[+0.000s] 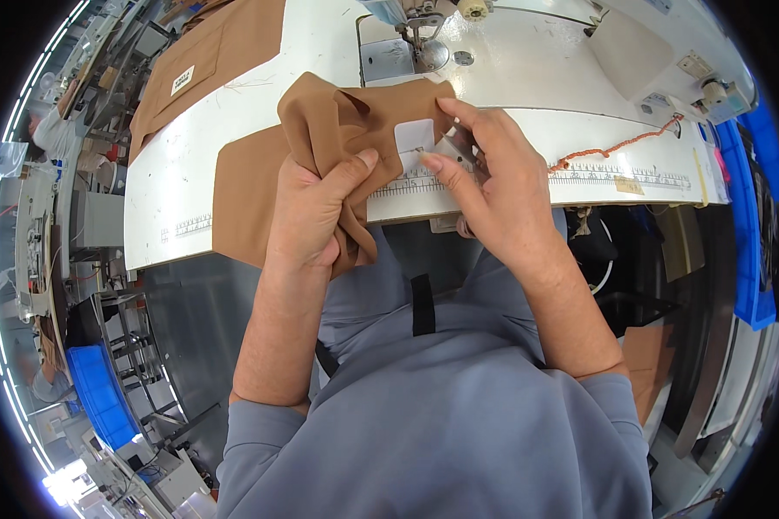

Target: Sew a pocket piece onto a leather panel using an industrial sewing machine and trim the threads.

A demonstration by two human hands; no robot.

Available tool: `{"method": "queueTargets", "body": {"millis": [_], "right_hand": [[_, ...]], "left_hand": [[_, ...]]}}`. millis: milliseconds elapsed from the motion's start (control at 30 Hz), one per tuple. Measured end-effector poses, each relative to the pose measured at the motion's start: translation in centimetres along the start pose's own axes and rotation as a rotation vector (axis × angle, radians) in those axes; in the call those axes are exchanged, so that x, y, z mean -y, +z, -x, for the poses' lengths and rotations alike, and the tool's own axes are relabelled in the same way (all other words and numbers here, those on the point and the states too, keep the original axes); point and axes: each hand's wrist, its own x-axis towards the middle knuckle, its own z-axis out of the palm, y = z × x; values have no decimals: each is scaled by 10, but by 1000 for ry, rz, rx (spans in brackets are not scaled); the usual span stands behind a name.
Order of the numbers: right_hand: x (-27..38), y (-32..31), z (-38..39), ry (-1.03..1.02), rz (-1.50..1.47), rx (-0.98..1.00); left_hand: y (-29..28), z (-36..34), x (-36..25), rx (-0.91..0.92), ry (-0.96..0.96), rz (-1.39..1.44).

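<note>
1. Fingers of the left hand (307,212) are closed on a bunched fold of brown woven cloth (320,117), directly nearer the wearer than the sewing machine's needle plate (433,57).
2. Risk, as I judge it: the fold could crease or shift out of line, since so much cloth is gathered under one thumb and part hangs over the front edge of the table (160,182), well to the near left of the needle plate. A small shiny metal piece (459,143), perhaps thread snips, might nick the weave if its tip strayed into a fold.
3. On the left hand, the thumb presses flat on the fold; the other fingers are mostly hidden by the cloth, so their curl cannot be told.
4. On the right hand (506,186), to the near right of the needle plate, index finger and thumb stand moderately parted. The index tip touches the cloth's right edge; the thumb tip lies just beside a pale rounded patch (415,135). Whether the curled fingers grip the metal piece is unclear.
</note>
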Motion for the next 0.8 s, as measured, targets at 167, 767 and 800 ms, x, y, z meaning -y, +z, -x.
{"method": "queueTargets", "body": {"millis": [167,767,800], "right_hand": [[-9,12,-16,350,-577,96],[6,-7,8,-34,67,68],[7,-6,10,-30,64,77]], "left_hand": [[3,-2,-4,-15,-24,17],[19,1,-3,-1,55,-7],[20,1,-3,2,53,-8]]}}
